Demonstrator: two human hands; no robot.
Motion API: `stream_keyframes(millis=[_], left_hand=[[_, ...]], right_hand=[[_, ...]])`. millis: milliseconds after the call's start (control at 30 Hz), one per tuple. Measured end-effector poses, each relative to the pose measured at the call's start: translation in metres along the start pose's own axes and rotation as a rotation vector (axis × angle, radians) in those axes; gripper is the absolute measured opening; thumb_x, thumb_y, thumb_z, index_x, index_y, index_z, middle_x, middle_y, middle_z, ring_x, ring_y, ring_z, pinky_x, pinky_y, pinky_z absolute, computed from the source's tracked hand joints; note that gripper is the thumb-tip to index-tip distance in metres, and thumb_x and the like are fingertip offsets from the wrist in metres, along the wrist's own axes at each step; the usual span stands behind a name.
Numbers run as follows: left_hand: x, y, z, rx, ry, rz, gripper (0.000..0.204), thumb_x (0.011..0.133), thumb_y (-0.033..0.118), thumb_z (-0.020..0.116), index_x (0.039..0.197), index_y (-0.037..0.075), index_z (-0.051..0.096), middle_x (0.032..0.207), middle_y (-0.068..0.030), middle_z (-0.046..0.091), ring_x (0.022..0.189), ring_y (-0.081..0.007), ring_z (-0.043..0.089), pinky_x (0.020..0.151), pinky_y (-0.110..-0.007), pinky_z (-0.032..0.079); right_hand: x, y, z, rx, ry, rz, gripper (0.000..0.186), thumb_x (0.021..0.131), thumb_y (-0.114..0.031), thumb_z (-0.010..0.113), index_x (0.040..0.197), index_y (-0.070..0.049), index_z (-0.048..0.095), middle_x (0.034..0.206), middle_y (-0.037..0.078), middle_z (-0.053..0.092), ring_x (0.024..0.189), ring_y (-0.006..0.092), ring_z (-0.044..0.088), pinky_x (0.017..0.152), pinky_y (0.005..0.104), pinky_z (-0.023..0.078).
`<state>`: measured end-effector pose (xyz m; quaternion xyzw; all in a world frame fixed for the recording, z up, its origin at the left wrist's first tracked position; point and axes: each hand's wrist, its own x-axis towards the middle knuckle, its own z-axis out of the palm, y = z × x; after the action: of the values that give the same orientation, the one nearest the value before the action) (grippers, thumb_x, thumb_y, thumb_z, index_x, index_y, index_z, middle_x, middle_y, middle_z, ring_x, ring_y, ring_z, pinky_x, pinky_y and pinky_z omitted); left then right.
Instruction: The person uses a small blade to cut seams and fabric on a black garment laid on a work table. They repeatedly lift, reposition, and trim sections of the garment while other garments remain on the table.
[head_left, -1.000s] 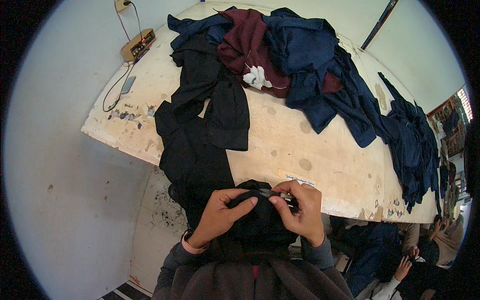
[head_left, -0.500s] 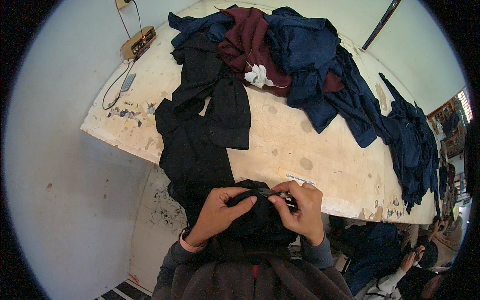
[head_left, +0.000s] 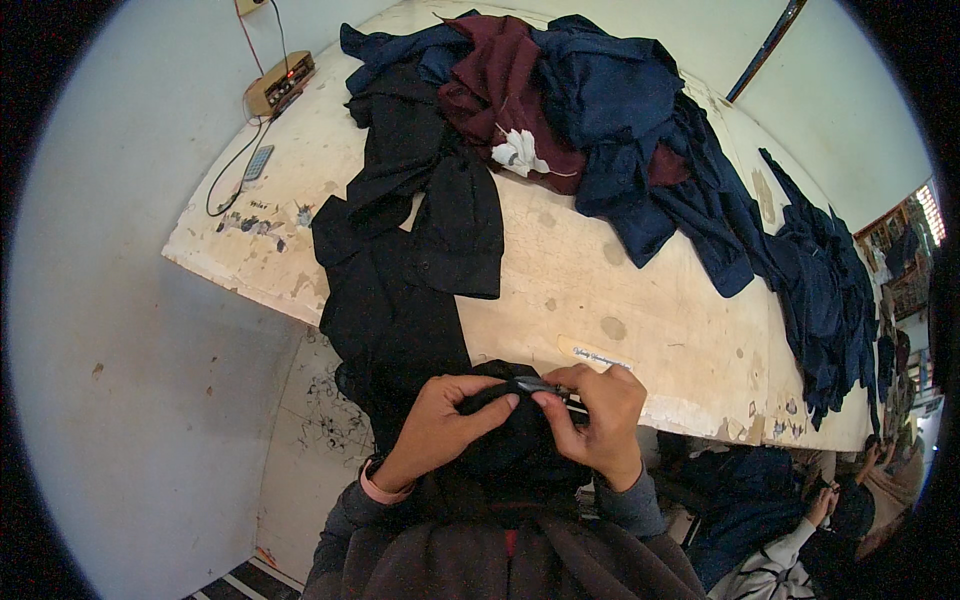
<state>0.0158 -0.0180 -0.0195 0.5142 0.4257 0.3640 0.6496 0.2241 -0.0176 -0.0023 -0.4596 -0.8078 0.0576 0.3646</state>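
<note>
A black garment (head_left: 390, 320) drapes off the table's near edge toward my lap. My left hand (head_left: 445, 415) pinches a fold of its cloth between thumb and fingers. In my right hand (head_left: 600, 415) is a small pair of metal thread snips (head_left: 533, 384), its blades pointing left against the pinched fold. Thumb and fingers close around the snips, hiding most of the handle. Both hands are close together just in front of the table edge, and the exact spot where the blades meet the cloth is too small to make out.
On the pale worn table (head_left: 540, 320) lie navy garments (head_left: 610, 100), a maroon cloth (head_left: 490, 70) and a white scrap (head_left: 518, 152). A radio-like box (head_left: 280, 85) with cables and a remote (head_left: 259, 162) are at the left. Another person's hand (head_left: 822, 505) shows at lower right.
My right hand has shifted slightly, and the blades of the snips show more clearly against the fold. My left hand keeps its pinch. The other person's hands at lower right have moved.
</note>
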Motion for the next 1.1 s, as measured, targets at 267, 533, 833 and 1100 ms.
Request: stream_keyframes(millis=[267,533,833,1100], left_hand=[[0.016,-0.009,-0.019,0.458,0.043,0.372,0.024,0.085,0.010,0.076,0.106,0.001,0.071,0.099,-0.0093,0.069,0.093,-0.0183,0.067,0.086,-0.031,0.050],[0.014,-0.020,-0.039,0.392,-0.002,0.195,0.032,0.082,-0.006,0.056,0.111,-0.001,0.068,0.111,-0.0085,0.068,0.104,-0.0196,0.065,0.092,-0.032,0.050],[0.004,-0.032,-0.037,-0.294,-0.133,-0.095,0.052,0.080,-0.008,0.045,0.129,-0.005,0.062,0.132,-0.0135,0.063,0.123,-0.0205,0.058,0.111,-0.031,0.038],[0.009,-0.011,-0.019,-0.188,-0.287,0.336,0.063,0.075,-0.005,0.047,0.138,-0.001,0.057,0.159,-0.0108,0.034,0.145,-0.0247,0.034,0.121,-0.040,0.023]], right_hand=[[-0.003,0.019,-0.009,0.494,-0.034,0.304,0.014,0.072,0.002,0.072,0.084,-0.003,0.068,0.079,0.007,0.071,0.062,0.0148,0.063,0.058,0.0266,0.047],[0.000,0.035,-0.018,0.384,0.187,0.478,0.011,0.077,0.001,0.076,0.081,-0.001,0.066,0.072,0.004,0.065,0.061,0.0079,0.051,0.058,0.0225,0.039],[-0.003,0.056,0.019,0.480,0.143,0.579,0.012,0.084,-0.005,0.076,0.086,0.000,0.065,0.069,-0.003,0.057,0.064,0.0032,0.046,0.057,0.0199,0.036],[-0.016,0.056,0.044,0.507,0.027,0.616,0.015,0.084,-0.011,0.077,0.089,-0.001,0.067,0.071,0.002,0.064,0.063,0.0061,0.051,0.058,0.0235,0.042]])
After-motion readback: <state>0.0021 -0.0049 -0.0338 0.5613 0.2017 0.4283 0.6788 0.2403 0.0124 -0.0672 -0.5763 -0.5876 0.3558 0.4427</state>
